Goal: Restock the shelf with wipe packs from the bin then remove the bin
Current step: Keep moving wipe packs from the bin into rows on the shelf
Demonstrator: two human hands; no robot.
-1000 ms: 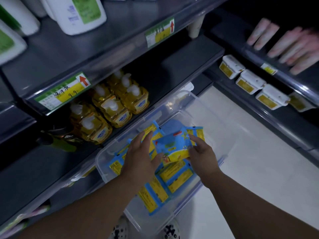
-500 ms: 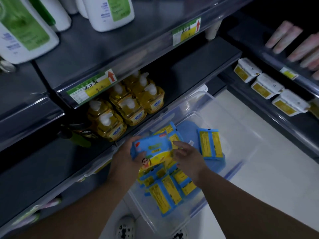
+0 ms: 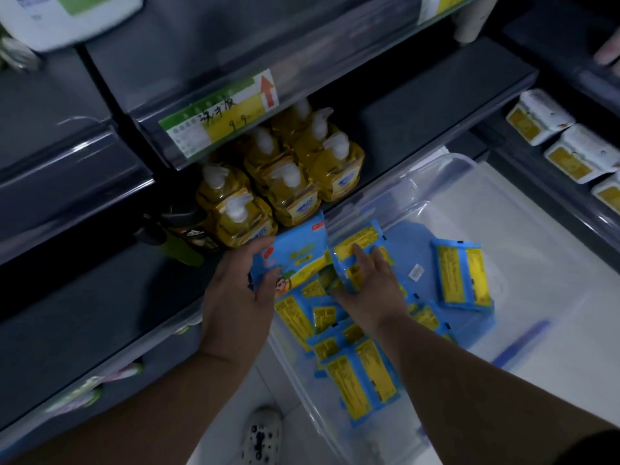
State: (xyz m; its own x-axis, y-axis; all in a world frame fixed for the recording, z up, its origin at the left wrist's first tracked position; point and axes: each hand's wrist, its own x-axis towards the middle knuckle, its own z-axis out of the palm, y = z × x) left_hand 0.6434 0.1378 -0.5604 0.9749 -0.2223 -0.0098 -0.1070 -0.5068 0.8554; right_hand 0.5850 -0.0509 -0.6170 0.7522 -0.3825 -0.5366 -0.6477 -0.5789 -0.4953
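Blue pack (image 3: 295, 260) gripped by left hand (image 3: 235, 297) at bin (image 3: 448, 164) rim, right hand (image 3: 369, 283) grasping second pack (image 3: 355, 243), soap bottles (image 3: 285, 182) crowding shelf (image 3: 419, 122) edge behind

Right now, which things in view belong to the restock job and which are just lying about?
Job: held wipe pack in left hand; right hand touching second pack; loose packs in clear bin; dark shelf.
Just lying about: yellow soap bottles, white tubs, price tag, spotted shoe.

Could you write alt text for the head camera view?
A left hand holds a blue wipe pack at the rim of a clear bin of more packs; the right hand grips a second pack. Yellow soap bottles stand on the dark shelf.
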